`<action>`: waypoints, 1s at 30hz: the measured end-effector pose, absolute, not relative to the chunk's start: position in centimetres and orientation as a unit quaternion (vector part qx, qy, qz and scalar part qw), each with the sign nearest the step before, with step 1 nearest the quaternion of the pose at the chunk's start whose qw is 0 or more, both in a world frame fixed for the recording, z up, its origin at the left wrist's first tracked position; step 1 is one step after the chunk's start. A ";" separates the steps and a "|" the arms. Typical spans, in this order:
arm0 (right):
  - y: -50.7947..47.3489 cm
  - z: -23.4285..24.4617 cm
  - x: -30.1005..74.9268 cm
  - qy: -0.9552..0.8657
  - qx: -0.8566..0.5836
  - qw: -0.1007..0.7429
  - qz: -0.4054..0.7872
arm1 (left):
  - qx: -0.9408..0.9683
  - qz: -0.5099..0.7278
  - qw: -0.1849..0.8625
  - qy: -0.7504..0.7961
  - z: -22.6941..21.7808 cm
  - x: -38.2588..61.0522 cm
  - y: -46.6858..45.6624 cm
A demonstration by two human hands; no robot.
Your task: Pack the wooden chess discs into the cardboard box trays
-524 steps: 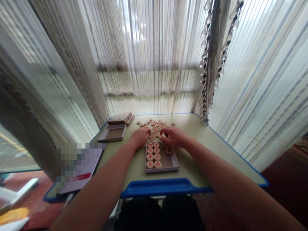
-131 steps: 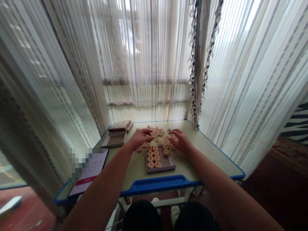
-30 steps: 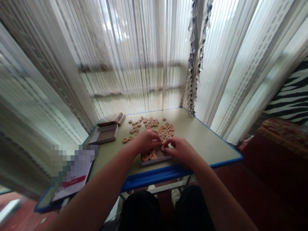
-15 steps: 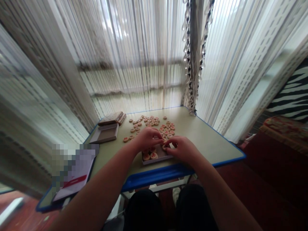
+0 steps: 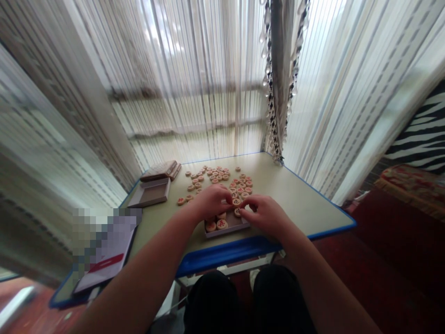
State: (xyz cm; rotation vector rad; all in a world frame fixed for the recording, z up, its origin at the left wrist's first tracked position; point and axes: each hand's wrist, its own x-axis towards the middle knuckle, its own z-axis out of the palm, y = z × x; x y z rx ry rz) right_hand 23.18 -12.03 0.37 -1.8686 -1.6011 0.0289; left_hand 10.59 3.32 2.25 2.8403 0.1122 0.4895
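Note:
A shallow grey box (image 5: 227, 229) lies near the table's front edge with round wooden game pieces (image 5: 216, 225) marked in red inside. My left hand (image 5: 210, 201) hovers over the box's far end, fingers curled, pinching a piece (image 5: 236, 202). My right hand (image 5: 266, 214) sits at the box's right side, fingers curled on another piece (image 5: 238, 212). Several loose wooden pieces (image 5: 222, 178) are scattered on the table beyond both hands.
The pale table (image 5: 299, 204) has a blue rim (image 5: 222, 255). A grey box lid (image 5: 150, 193) and a folded board (image 5: 160, 170) lie at the far left. A paper booklet (image 5: 104, 260) rests at the near left corner. Sheer curtains (image 5: 215, 79) surround the table.
Over the last second both hands stayed over the box, with fingers shifting slightly at its far end. The camera view drifted a little.

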 end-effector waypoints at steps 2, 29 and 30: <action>-12.0 0.4 23.1 -0.608 -0.721 0.332 0.009 | 0.977 0.165 0.125 0.044 2.2 10.7 3.4; -12.0 0.8 22.8 -0.606 -0.691 0.394 -0.015 | 0.976 0.152 0.137 0.078 2.8 11.2 3.4; -12.0 0.8 22.8 -0.606 -0.692 0.392 -0.016 | 0.975 0.153 0.139 0.080 2.8 11.2 3.4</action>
